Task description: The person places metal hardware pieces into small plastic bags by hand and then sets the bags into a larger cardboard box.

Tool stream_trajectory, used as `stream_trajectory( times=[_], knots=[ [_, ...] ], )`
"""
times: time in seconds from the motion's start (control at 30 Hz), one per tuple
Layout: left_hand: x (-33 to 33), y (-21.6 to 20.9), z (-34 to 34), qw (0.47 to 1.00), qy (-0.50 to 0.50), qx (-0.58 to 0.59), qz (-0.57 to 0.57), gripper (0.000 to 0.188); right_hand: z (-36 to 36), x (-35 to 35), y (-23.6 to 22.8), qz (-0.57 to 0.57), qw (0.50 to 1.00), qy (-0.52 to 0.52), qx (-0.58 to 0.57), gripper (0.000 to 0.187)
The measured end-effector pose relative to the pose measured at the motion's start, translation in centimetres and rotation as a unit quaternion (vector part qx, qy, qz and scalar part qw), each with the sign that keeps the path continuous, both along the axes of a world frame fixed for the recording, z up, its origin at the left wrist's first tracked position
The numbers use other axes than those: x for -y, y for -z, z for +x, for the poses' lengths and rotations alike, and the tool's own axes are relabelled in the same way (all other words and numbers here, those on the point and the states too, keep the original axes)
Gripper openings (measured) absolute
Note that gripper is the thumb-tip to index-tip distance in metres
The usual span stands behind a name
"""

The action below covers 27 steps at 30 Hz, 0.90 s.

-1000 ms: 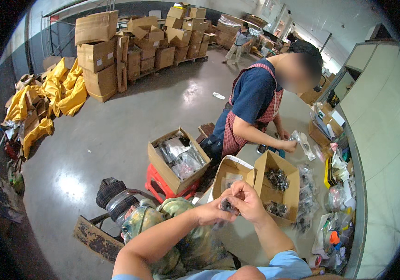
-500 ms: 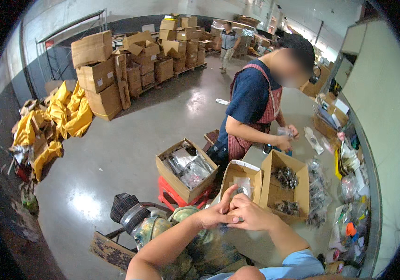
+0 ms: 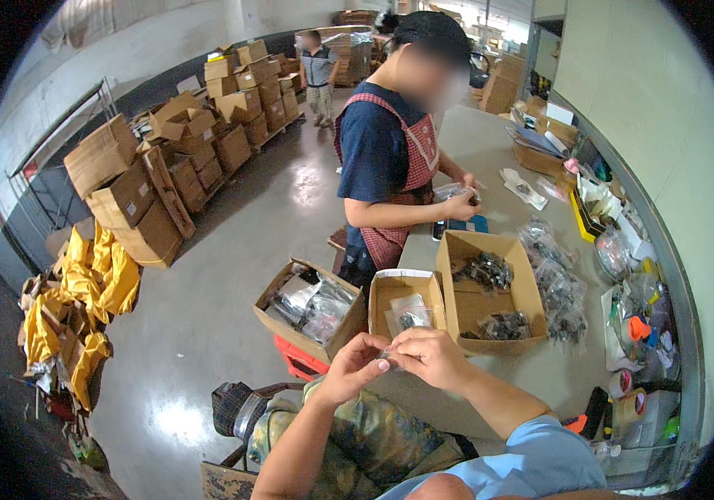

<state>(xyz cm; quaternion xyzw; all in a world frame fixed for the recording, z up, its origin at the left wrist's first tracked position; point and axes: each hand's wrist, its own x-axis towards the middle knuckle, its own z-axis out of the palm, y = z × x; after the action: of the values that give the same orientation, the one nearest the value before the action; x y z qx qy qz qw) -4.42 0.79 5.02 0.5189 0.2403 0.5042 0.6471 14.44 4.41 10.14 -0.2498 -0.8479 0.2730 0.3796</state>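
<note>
My left hand and my right hand meet over the near edge of the table, fingertips pinched together. Between them is a small piece of clear plastic, apparently a little bag, mostly hidden by the fingers. Just beyond my fingers stands a small open cardboard box with clear bags inside, one showing dark contents. To its right, a larger divided cardboard box holds small dark parts in two heaps.
Across the table, a co-worker in a checked apron handles a clear bag. An open box of packed bags rests on a red stool. Bagged parts and clutter line the right; stacked cartons stand far left.
My hands have gone from loosely crossed fingers, the left index finger raised, to a close two-handed pinch. The view has shifted, and the co-worker's hands have moved slightly.
</note>
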Motion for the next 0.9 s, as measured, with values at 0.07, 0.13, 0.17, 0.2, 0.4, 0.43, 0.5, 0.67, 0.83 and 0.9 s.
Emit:
stream_trajectory(
  times=[0.07,0.13,0.17,0.2,0.4,0.43,0.5,0.67,0.83,0.9],
  knots=[
    [0.1,-0.7,0.7,0.999,-0.043,-0.023,0.006,0.025,0.4,-0.3,0.5,-0.019,1.000,0.015,-0.004,0.012],
    [0.2,-0.1,0.7,0.998,-0.056,-0.042,-0.004,0.022,0.6,-0.3,1.0,-0.022,1.000,0.017,-0.014,0.014],
    [0.1,0.0,0.9,0.997,-0.065,-0.038,0.005,0.020,0.7,-0.4,1.2,-0.024,0.999,0.019,-0.019,0.015],
    [0.1,0.0,1.1,0.997,-0.070,-0.042,-0.001,0.020,0.7,-0.3,1.5,-0.019,0.999,0.027,-0.020,0.016],
    [0.1,0.5,1.5,0.990,-0.104,-0.089,-0.023,0.013,1.1,-0.1,2.6,0.016,0.999,0.041,-0.017,0.024],
    [0.1,0.5,1.5,0.990,-0.101,-0.095,-0.023,0.013,1.1,0.1,2.4,0.014,0.999,0.033,-0.009,0.027],
    [0.0,0.2,1.7,0.989,-0.095,-0.108,-0.022,0.011,1.2,0.1,2.6,0.022,0.999,0.035,-0.011,0.028],
    [-0.1,0.9,2.0,0.975,-0.150,-0.144,0.078,0.008,1.5,0.2,2.4,0.030,0.999,0.021,-0.005,0.029],
    [0.5,-0.3,2.8,0.944,-0.211,-0.233,0.100,0.007,2.5,0.3,2.9,0.036,0.998,0.004,0.047,0.030],
    [0.3,0.5,2.9,0.942,-0.245,-0.203,0.109,0.008,2.8,0.3,3.0,0.028,0.996,0.014,0.088,0.033]
  ],
)
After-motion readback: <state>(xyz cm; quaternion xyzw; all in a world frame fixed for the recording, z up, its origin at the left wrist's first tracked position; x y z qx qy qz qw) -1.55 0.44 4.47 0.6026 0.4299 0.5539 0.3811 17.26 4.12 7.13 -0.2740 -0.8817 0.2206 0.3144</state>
